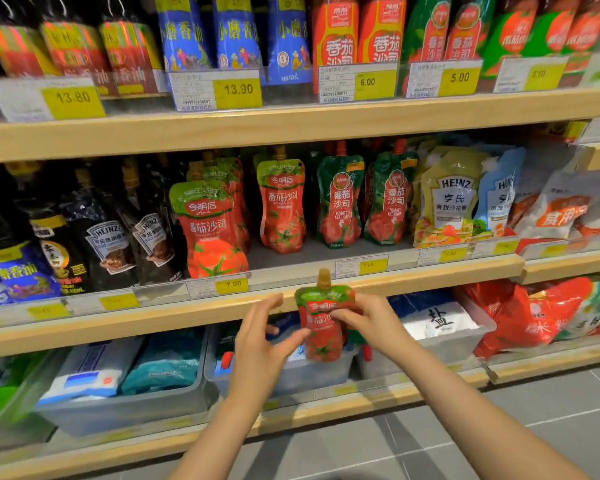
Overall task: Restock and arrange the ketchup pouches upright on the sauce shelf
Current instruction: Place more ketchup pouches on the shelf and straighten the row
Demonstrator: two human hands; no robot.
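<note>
I hold the red-and-green soft plastic ketchup pouch (pixel 321 341) upright, tan cap up, just below the front edge of the pale wooden sauce shelf (pixel 447 279). My right hand (pixel 368 323) has its fingers curled round the pouch's upper half. My left hand (pixel 257 341) is spread open, thumb touching its lower side. I judge it light, floppy and slick, so grip near the stiffer top and support the base. Matching red pouches (pixel 283 206) stand on that shelf.

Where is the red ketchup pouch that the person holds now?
In the head view, lower centre: the red plastic ketchup pouch is upright in the right hand, the left hand beside it, before the wooden shelf edge.
</note>
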